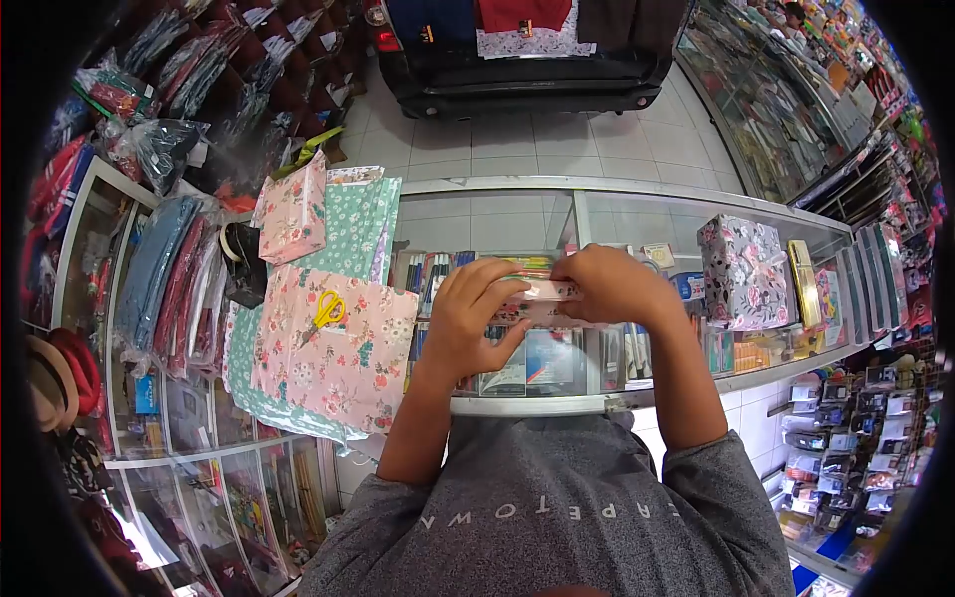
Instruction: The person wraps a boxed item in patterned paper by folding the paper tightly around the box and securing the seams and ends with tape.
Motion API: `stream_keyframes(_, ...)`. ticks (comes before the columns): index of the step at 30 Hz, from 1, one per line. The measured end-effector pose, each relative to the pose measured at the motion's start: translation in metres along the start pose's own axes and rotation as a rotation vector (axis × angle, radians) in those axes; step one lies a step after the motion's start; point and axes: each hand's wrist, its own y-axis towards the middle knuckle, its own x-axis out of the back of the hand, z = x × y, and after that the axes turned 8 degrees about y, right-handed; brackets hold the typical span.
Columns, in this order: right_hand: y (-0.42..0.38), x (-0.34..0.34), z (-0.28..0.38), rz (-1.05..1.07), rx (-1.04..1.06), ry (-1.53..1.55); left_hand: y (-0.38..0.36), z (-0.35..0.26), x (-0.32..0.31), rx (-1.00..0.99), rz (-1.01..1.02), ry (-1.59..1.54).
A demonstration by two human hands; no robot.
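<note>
Over the glass counter, both hands hold a small parcel in pink floral wrapping paper (545, 298). My left hand (470, 308) grips its left end, with the fingers over the top and the thumb below. At the right end, my right hand (609, 284) has its fingers curled at the paper's upper edge. The hands hide part of the parcel, so what lies inside cannot be seen. To the left, yellow-handled scissors (326, 310) lie on a pink floral sheet (363, 368).
A pink floral wrapped box (295, 214) rests on green floral paper (360, 224) at the left. On the right stand a grey floral wrapped box (741, 271) and a gold box (805, 284). Pens and boxes show through the glass counter (657, 393). Beyond is a black car bumper (527, 90).
</note>
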Motion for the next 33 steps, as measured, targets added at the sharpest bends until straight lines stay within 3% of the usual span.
stream_keyframes(4,-0.013,-0.012,0.009,-0.176,-0.014,0.061,-0.008,0.009,-0.002,-0.044,-0.169,0.063)
stream_keyframes(6,-0.02,-0.015,0.013,-0.217,-0.008,0.038,-0.013,0.012,-0.004,0.009,-0.423,0.101)
stream_keyframes(8,-0.028,-0.016,0.019,-0.383,0.029,-0.053,-0.014,0.014,-0.002,0.036,-0.466,0.122)
stream_keyframes(12,-0.026,-0.041,0.009,-0.556,0.121,-0.181,-0.007,0.014,0.006,0.007,-0.384,0.162)
stream_keyframes(14,-0.022,-0.058,-0.003,-0.738,0.237,-0.233,-0.005,0.013,0.009,-0.043,-0.172,0.191)
stream_keyframes(16,-0.021,-0.076,-0.016,-0.731,0.244,-0.213,-0.004,0.015,0.005,-0.019,-0.167,0.165)
stream_keyframes(23,-0.03,-0.086,-0.017,-0.696,0.259,-0.162,-0.003,0.015,-0.005,-0.061,0.163,0.129)
stream_keyframes(33,-0.028,-0.092,-0.021,-0.684,0.232,-0.063,-0.011,0.022,-0.03,-0.024,0.206,0.077)
